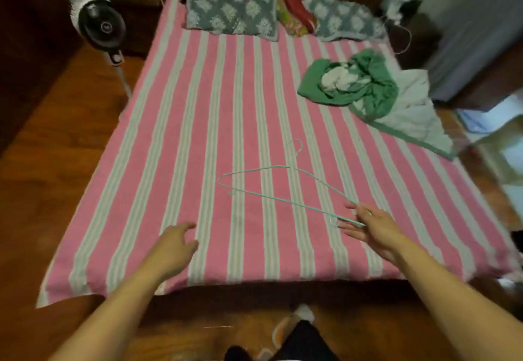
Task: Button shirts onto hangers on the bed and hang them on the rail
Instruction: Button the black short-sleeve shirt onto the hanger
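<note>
Reaching w/ both arms over foot of bed [175,140], head view only. Right hand [370,227] at lower right of frame, fingers straight and spread, not curled round anything; fingertips at near-right end of wire hanger [271,188], touching or just over it, contact hard to confirm due to blur. Hanger lying flat on striped sheet, center to center-right of frame. Long axis running diagonal from left-center down to lower right, hook pointing to upper part of frame, away from body. Near-right shoulder end sits right at right hand; far-left end well apart from either hand.

Left hand [177,243] at lower left-center, fingers relaxed and slightly bent, holding nothing, hovering or resting on sheet below and left of hanger, near but apart.

Right hand clearly nearer, so likely the one to deal w/ hanger next. Green and white garment pile [365,86] at upper right of frame, crumpled, well apart from both hands and beyond hanger; prob. needs a reach up-right. No shirt on hanger yet, so task judged early. Rail not in view.

Pillows [230,16] along top center; fan [99,21] upper left.
</note>
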{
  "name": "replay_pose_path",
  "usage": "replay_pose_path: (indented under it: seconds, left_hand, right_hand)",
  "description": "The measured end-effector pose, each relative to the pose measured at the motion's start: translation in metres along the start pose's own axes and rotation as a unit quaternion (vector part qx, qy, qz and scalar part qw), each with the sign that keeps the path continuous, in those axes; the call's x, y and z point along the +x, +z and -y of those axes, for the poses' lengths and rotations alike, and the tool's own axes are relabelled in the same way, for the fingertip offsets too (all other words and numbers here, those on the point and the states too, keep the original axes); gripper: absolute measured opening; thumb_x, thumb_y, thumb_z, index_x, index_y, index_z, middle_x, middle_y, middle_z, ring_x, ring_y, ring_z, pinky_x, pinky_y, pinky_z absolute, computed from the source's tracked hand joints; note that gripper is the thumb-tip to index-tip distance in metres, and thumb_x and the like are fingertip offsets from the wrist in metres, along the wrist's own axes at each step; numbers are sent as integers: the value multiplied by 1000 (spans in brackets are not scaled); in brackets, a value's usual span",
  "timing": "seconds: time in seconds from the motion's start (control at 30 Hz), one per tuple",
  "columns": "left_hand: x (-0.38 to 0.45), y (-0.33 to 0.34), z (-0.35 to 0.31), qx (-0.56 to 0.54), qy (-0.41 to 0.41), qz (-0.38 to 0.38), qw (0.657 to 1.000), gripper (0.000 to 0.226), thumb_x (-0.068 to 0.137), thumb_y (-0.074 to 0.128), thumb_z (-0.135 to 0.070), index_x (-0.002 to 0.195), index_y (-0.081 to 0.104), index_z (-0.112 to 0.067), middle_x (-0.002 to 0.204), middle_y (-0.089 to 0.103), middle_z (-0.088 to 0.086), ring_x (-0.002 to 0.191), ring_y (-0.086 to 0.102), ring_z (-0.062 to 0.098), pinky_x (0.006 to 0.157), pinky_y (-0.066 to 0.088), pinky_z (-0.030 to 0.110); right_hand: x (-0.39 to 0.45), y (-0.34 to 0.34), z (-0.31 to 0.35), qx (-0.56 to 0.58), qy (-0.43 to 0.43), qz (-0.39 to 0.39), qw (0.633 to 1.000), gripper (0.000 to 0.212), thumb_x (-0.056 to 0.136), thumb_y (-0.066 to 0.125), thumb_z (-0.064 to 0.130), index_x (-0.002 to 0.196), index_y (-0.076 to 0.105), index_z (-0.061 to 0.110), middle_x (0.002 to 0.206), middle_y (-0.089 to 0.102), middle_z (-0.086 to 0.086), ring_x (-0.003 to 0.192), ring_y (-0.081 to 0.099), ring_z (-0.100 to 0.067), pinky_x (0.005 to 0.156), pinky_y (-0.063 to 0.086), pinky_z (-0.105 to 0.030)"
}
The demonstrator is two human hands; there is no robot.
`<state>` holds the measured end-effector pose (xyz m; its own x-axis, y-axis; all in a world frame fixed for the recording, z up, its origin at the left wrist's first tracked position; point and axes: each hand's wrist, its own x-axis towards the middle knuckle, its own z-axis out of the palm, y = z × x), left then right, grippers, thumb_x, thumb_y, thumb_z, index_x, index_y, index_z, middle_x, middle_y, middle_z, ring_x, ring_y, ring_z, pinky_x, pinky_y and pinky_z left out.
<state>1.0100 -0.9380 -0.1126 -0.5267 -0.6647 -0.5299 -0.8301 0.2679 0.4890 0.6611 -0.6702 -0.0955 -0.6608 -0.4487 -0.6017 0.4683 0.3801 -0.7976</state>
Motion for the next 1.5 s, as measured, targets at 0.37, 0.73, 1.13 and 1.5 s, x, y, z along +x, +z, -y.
replay_pose_path:
  seconds: [0.37,0.73,1.13,1.5]
  left_hand:
    - [32,99,-198,5,-21,73,997,50,102,55,-22,150,42,-20,142,54,11,81,53,12,72,45,26]
    - [135,158,-426,28,153,60,986,40,96,61,-11,136,58,-7,114,64,19,76,58,25,76,47,32]
    - [-58,349,-821,64,566,245,785,14,99,61,-22,110,69,-28,99,71,-7,92,68,11,76,50,27]
    - [-184,535,-975,37,579,267,770,17,100,61,-15,113,71,-18,111,69,-4,98,64,7,72,45,22]
  right_hand:
    - [129,-149,-21,-383,90,-78,916,52,96,63,20,143,48,4,140,55,-19,115,58,-33,94,47,-35]
    - [65,-305,37,-208,41,-226,951,22,97,55,15,117,61,23,112,65,-6,103,65,-29,91,56,-44]
    - [-146,-611,43,-198,16,-555,808,23,100,58,25,122,65,23,123,64,1,113,60,-20,93,48,-32]
    - [-250,-856,-28,-125,92,-611,776,17,97,56,17,109,67,21,110,68,-5,100,64,-26,88,56,-40]
